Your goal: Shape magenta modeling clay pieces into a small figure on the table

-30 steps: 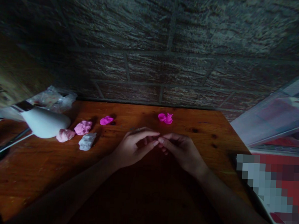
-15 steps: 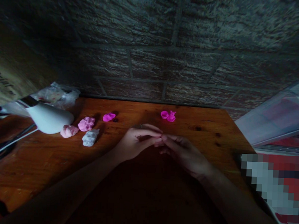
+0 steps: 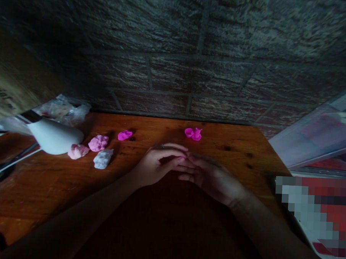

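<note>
Over the wooden table (image 3: 240, 174) my left hand (image 3: 157, 163) pinches a tiny bit of magenta modelling clay (image 3: 182, 157) between thumb and fingertips. My right hand (image 3: 213, 175) meets it from the other side, its fingers stretched out and its fingertips at the clay bit. Most of that bit is hidden by the fingers. Behind the hands stand small magenta clay pieces (image 3: 193, 134): a hollow cup-like one and a shaped one beside it. To the left lie a magenta clay lump (image 3: 125, 135), a pink lump (image 3: 98, 143), a paler pink lump (image 3: 78, 151) and a white lump (image 3: 103, 159).
A white lamp-like object (image 3: 56, 137) with a cable lies at the left, touching or close to the palest pink lump. Behind it are a crumpled clear plastic bag (image 3: 63, 109) and a brown printed surface (image 3: 20, 77). A brick-patterned wall (image 3: 169, 76) borders the table's back.
My right hand's fingers have uncurled and stretched out, and its thumb has loosened. A bit of magenta clay now shows at my left fingertips. The view has shifted slightly.
</note>
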Tool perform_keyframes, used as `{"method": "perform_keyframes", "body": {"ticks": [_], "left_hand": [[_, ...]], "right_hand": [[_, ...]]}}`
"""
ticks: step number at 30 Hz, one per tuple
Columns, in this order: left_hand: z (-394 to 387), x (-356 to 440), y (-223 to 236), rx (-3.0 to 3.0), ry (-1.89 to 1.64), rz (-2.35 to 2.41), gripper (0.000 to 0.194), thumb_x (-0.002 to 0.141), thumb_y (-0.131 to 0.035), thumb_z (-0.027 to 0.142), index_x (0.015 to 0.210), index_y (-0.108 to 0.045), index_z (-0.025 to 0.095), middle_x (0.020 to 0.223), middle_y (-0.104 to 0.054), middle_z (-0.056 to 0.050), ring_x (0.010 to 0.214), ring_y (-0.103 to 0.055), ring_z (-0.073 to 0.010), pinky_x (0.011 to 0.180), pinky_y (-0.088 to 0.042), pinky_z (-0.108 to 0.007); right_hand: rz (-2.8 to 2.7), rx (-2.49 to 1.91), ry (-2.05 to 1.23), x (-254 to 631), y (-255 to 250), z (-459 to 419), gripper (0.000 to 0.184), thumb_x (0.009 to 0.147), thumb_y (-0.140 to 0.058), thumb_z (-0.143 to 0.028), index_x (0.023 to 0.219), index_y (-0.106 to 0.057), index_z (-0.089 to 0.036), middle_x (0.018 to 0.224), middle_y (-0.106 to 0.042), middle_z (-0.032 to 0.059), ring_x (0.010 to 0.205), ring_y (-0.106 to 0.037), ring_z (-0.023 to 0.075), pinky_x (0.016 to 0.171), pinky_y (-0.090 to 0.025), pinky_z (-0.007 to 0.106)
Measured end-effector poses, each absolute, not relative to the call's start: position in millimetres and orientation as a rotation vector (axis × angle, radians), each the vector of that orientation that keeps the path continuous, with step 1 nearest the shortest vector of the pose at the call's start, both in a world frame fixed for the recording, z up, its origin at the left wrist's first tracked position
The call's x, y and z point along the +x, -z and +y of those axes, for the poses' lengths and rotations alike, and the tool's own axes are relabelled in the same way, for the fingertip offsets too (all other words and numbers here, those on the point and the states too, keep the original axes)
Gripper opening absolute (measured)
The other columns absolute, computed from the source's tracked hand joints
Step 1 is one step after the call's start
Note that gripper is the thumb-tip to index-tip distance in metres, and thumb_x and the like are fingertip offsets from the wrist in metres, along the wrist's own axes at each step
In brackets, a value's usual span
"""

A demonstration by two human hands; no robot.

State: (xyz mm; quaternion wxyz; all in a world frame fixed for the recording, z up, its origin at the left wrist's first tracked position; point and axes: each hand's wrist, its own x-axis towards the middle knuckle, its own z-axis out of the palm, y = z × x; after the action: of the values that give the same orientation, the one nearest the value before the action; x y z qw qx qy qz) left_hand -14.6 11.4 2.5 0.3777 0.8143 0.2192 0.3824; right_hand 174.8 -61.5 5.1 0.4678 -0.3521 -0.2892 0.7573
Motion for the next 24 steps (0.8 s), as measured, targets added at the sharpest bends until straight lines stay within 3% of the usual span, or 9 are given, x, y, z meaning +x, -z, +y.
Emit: {"method": "perform_keyframes", "body": {"ticks": [7,12,17,21,24], "left_hand": [[13.6,-15.9,0.7,1.79,-0.929,0.697,0.011,0.083,-0.078,0.027,0.084,-0.076,0.017,0.086,-0.08,-0.007,0.081,-0.074,-0.0174,0.076,-0.061,-0.028],[15.2,-17.6,1.4,1.78,-0.933,0.657,0.019,0.078,-0.084,0.032,0.075,-0.075,0.016,0.085,-0.079,-0.007,0.078,-0.074,-0.0174,0.073,-0.06,-0.028],[13.5,-17.1,-0.6,1.893,-0.907,0.651,0.008,0.088,-0.074,0.025,0.085,-0.078,0.019,0.094,-0.081,-0.006,0.089,-0.076,-0.0182,0.083,-0.061,-0.03],[11.0,-15.5,-3.1,2.025,-0.874,0.707,0.018,0.096,-0.062,0.023,0.098,-0.08,0.02,0.105,-0.081,-0.006,0.099,-0.075,-0.0184,0.093,-0.059,-0.032],[11.1,-14.0,-1.1,1.918,-0.857,0.694,0.019,0.096,-0.062,0.027,0.098,-0.08,0.02,0.108,-0.081,-0.007,0.103,-0.075,-0.0194,0.097,-0.059,-0.034]], "right_hand": [[-0.774,-1.008,-1.74,172.4,-4.9,-62.1,0.031,0.078,-0.085,-0.043,0.096,-0.078,-0.018,0.093,-0.08,0.0071,0.082,-0.074,0.0156,0.074,-0.057,0.026],[-0.861,-1.064,-1.701,169.2,-5.5,-63.2,0.036,0.079,-0.084,-0.05,0.091,-0.079,-0.017,0.088,-0.079,0.0071,0.077,-0.072,0.0137,0.071,-0.057,0.025],[-0.836,-1.083,-1.673,169.7,-5.0,-62.0,0.036,0.079,-0.084,-0.05,0.095,-0.078,-0.018,0.092,-0.08,0.0069,0.082,-0.074,0.015,0.074,-0.059,0.025],[-0.771,-1.119,-1.641,170.1,-4.2,-60.3,0.036,0.077,-0.087,-0.043,0.101,-0.077,-0.018,0.097,-0.08,0.0074,0.083,-0.076,0.0153,0.073,-0.06,0.024],[-0.756,-1.105,-1.626,169.3,-4.8,-60.4,0.036,0.077,-0.087,-0.038,0.105,-0.075,-0.019,0.103,-0.081,0.0077,0.086,-0.077,0.0159,0.074,-0.06,0.024]]}}
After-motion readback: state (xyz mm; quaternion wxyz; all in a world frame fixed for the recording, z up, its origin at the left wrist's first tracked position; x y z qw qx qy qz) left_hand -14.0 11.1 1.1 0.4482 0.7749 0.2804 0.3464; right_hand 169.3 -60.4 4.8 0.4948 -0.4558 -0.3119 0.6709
